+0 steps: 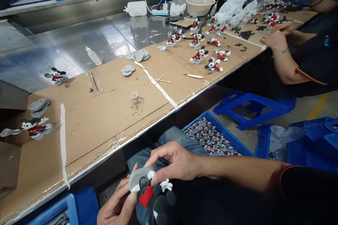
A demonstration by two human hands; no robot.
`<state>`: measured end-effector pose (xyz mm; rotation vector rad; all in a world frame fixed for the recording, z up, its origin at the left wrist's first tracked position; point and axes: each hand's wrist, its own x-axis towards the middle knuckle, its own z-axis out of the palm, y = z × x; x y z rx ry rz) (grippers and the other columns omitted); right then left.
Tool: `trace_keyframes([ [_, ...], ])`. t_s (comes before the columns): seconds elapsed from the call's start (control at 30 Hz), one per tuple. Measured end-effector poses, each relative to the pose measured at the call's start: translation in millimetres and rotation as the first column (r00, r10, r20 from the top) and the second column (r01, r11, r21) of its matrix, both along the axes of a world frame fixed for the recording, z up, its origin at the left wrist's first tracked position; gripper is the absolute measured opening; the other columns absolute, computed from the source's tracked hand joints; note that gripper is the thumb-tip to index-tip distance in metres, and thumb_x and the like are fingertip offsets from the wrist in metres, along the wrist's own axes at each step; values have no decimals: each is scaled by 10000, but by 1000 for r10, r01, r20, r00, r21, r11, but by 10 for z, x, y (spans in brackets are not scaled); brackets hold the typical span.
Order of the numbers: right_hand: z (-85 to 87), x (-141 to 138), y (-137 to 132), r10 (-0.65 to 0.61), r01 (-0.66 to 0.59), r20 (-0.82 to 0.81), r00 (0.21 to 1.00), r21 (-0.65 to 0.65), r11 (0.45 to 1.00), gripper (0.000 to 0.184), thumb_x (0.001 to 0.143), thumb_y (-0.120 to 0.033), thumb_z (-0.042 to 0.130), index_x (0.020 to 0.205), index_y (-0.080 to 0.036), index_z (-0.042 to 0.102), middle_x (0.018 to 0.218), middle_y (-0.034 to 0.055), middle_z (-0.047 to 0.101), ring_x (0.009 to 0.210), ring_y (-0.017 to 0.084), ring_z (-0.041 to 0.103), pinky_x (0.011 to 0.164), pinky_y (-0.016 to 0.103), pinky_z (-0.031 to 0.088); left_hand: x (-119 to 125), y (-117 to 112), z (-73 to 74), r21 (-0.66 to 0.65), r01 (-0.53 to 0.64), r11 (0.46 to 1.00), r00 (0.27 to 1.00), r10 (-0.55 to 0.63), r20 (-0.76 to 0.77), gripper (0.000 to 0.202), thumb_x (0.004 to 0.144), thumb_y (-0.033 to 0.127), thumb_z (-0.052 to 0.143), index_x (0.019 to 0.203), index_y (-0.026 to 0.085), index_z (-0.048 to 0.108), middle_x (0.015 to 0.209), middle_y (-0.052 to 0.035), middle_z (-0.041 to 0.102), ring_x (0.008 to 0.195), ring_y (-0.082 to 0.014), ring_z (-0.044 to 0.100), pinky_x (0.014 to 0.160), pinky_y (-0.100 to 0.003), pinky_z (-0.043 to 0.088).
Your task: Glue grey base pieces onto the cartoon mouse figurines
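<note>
We've got a Mickey figurine in hand, grey base up by the fingers. L hand cups it from below, fingers curled round; R hand grips from above, arm in from the right. Blue crate by our knees is packed w/ figures; more figures stand on the cardboard, plus loose grey bases.

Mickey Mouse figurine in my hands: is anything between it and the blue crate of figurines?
Yes: your right hand curls over the Mickey Mouse figurine on the crate side, and your denim-clad thigh lies beyond it, before the blue crate.
</note>
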<state>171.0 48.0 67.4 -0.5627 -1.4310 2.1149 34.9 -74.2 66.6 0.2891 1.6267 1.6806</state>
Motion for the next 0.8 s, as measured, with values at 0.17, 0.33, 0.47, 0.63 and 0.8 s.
trace_keyframes([
  [0.17,-186,-89,-24,-46,112,154,987,-458,882,380,480,-314,928,739,-102,748,665,6,709,601,94,595,632,231,445,-40,40,-197,-129,69,989,952,-26,305,325,528,359,909,743,155,774,714,-28,747,703,-151,699,678,-152,547],
  [0.33,-417,-69,-98,-37,190,274,961,-555,810,318,540,-317,884,707,-92,733,618,13,691,574,89,595,606,215,434,-51,19,-543,-119,41,992,879,21,477,275,521,237,903,718,113,758,738,-86,766,693,-191,717,686,-236,597],
  [0.47,-589,-48,-131,41,190,331,943,-634,750,218,606,-246,842,653,-106,681,580,20,672,552,111,622,596,225,467,11,11,-634,-280,28,960,818,139,559,85,791,72,667,799,128,731,716,-67,755,598,-146,700,644,-266,605],
  [0.63,-773,-66,-140,105,222,392,914,-699,680,85,762,-125,693,691,-87,669,585,42,657,524,120,637,553,217,478,83,48,-645,-345,45,938,787,180,590,125,875,77,598,803,132,683,666,-35,730,547,-108,678,609,-242,588],
  [0.8,-857,-67,-141,122,254,427,896,-719,646,122,843,-123,627,745,-71,678,617,54,666,559,125,663,549,202,493,73,83,-704,-375,65,925,784,185,593,107,874,97,620,781,127,664,600,-30,703,500,-109,663,565,-236,570],
])
